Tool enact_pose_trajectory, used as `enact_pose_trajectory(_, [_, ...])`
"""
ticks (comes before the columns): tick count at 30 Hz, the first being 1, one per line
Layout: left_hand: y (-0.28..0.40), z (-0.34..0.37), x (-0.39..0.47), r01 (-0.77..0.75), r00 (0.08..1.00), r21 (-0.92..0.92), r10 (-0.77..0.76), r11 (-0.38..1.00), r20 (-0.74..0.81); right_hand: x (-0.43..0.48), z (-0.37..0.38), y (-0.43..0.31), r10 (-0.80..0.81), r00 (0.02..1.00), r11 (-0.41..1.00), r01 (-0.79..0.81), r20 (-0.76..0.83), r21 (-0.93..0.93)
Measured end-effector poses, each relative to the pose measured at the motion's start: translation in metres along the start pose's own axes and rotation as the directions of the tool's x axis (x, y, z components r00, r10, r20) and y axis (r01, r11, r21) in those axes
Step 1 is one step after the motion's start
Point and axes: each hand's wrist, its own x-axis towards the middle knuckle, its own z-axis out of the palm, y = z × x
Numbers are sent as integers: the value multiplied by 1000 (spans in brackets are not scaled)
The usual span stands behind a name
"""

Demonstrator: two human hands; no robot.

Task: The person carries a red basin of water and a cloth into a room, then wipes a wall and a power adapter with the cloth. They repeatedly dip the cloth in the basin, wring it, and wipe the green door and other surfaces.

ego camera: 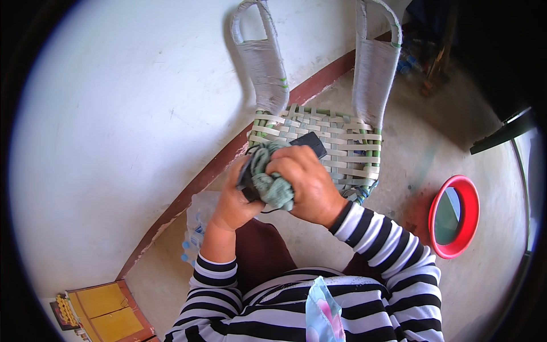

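My left hand (pixel 235 201) grips a dark object (pixel 247 179), mostly hidden behind the fingers and a cloth, so its kind is unclear. In my right hand (pixel 305 184) is a bunched grey-green cloth (pixel 273 188), pressed against that object. A thin black cord (pixel 270 211) hangs beneath the cloth. Beyond my right knuckles, a flat black rectangular object (pixel 314 145) shows over the woven strap seat (pixel 337 149) of a chair; part of it is covered by the hand. Two uprights (pixel 263 72) wrapped in pale cord rise from the chair's far side.
A red plastic basin (pixel 469 222) with water stands on the concrete floor at right. Left is a white wall (pixel 111 128) with a dark red skirting band (pixel 188 192). Plastic bottles (pixel 194 235) in a clear bag lie by my left forearm. A yellow cabinet (pixel 107 312) stands at lower left.
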Motion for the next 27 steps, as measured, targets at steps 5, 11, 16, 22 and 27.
enact_pose_trajectory(5, [-6, -2, -4, -23, 999, -123, 17, 992, -48, 10, -14, 52, 310, 948, 924, -317, -67, -212])
enact_pose_trajectory(11, [-22, -7, -12, -55, 997, -25, 53, 998, -61, -23, -22, 109, 511, 843, 793, -537, -167, -289])
enact_pose_trajectory(16, [-19, -2, -9, -38, 996, -26, 36, 999, -82, 16, -42, 54, 317, 903, 854, -404, -290, -328])
enact_pose_trajectory(22, [-18, 10, -3, 21, 1000, 12, -21, 1000, -7, 18, 17, 1, -32, 998, 988, 41, 60, -149])
enact_pose_trajectory(27, [-51, -3, -2, 175, 984, -185, -169, 967, 47, 20, -8, 46, 149, 979, 930, -186, -138, -317])
